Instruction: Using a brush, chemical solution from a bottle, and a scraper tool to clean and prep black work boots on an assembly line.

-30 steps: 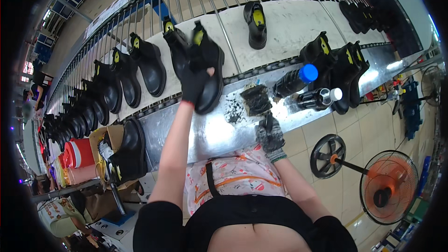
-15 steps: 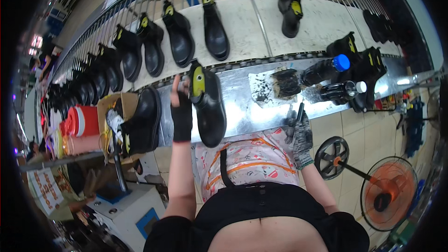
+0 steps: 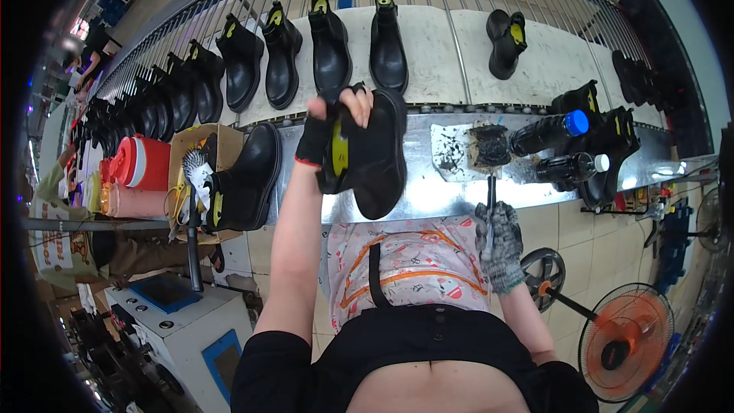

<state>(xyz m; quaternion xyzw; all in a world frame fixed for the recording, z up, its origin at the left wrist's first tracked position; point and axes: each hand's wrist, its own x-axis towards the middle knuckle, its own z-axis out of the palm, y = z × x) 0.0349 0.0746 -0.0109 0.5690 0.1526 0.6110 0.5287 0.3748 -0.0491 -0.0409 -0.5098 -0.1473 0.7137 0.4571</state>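
Observation:
My left hand (image 3: 336, 126), in a black fingerless glove with a red edge, is closed on a black ankle boot (image 3: 382, 191) with a yellow-green lining. The boot is tilted over the metal bench, its toe toward me and its sole edge to the right. My right hand (image 3: 498, 241), in a grey knitted glove, is closed around a slim dark stick-like tool (image 3: 492, 195). The tool's far end reaches the near edge of a black-smeared block (image 3: 489, 145). That block rests on a stained white sheet (image 3: 453, 154).
Several black boots (image 3: 330, 53) stand on the white conveyor (image 3: 428, 53) beyond the bench. Two bottles of dark liquid, one blue-capped (image 3: 547, 134) and one white-capped (image 3: 569, 168), lie right. A cardboard box (image 3: 229, 141), brush (image 3: 197, 176) and red jug (image 3: 145, 160) stand left; a fan (image 3: 627, 344) is lower right.
The boot in my left hand has turned, its sole edge now facing right. My right hand has moved lower, with the tool now upright against the block. The view has shifted.

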